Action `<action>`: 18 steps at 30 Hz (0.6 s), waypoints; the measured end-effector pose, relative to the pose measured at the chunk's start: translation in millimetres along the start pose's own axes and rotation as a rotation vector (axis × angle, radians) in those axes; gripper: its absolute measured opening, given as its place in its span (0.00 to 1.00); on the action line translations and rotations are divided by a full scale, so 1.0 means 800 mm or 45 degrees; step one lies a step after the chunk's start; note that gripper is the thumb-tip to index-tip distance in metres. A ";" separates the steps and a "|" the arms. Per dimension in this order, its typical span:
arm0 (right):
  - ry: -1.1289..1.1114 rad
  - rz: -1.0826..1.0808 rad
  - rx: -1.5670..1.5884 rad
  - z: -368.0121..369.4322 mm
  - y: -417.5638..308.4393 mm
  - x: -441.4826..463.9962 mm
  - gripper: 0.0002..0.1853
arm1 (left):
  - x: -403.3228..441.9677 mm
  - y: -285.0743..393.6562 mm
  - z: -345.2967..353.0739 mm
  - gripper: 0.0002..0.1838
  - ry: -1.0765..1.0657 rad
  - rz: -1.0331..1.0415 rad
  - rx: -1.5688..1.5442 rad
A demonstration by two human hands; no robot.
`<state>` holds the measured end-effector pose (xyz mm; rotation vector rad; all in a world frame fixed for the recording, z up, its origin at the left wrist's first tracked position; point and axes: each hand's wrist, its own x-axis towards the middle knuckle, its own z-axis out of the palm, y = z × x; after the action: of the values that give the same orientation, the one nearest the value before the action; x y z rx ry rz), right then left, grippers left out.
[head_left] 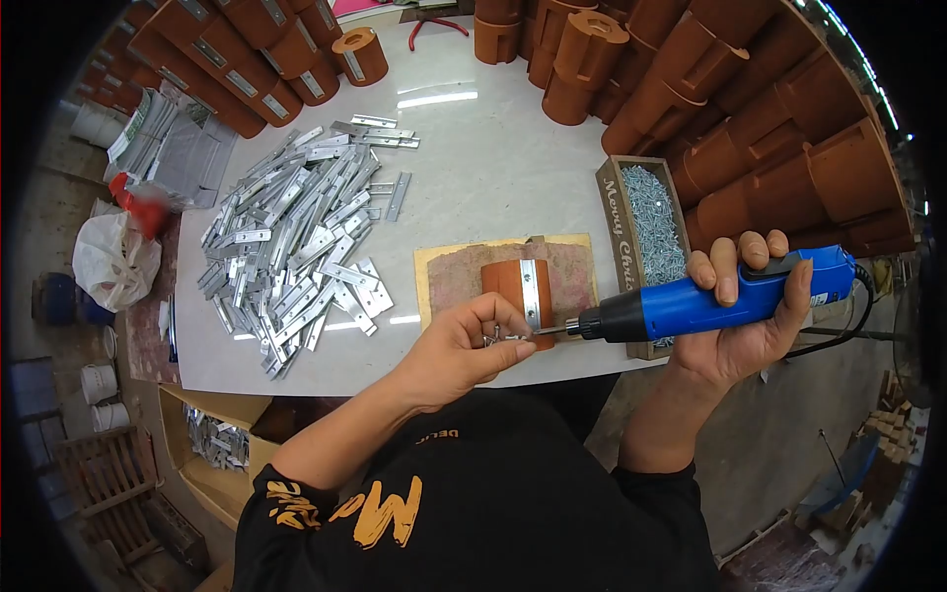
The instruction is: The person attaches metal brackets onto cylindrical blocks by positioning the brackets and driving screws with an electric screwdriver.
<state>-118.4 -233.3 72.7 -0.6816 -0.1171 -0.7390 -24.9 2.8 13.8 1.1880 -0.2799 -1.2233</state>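
Observation:
A brown cylinder (501, 275) lies on its side on a worn pad (454, 279), with a metal strip (530, 286) along its upper face. My left hand (473, 340) is closed around several small screws (498, 336) at the cylinder's near end. In my right hand (745, 296) is a blue electric screwdriver (691, 304), its bit pointing left and reaching my left fingertips near the strip's lower end. My fingers partly hide the bit's tip. A wooden box (619, 237) of screws (651, 222) stands just beyond the screwdriver.
Loose metal strips (296, 237) are heaped on the table (493, 138) at left. Brown cylinders (779, 168) are stacked at back right, others (212, 59) at back left. Red-handled pliers (437, 24) lie at the back. A carton (202, 474) with strips sits below the table's left edge.

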 end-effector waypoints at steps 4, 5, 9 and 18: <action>-0.014 0.014 0.012 -0.002 0.001 0.001 0.14 | -0.001 0.001 0.001 0.07 -0.016 0.023 0.034; -0.017 0.015 0.016 -0.003 0.002 0.002 0.14 | -0.001 0.001 0.001 0.07 -0.017 0.031 0.022; -0.027 0.019 0.014 -0.003 0.004 0.001 0.14 | 0.005 -0.020 0.003 0.05 0.120 0.323 0.378; -0.052 0.003 0.010 -0.007 0.010 0.004 0.15 | 0.003 -0.019 0.012 0.03 0.339 0.594 0.817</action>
<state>-112.1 -234.4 65.1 -0.6894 -0.1566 -0.7223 -39.4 -2.8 4.5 1.6954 -0.7390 -0.5613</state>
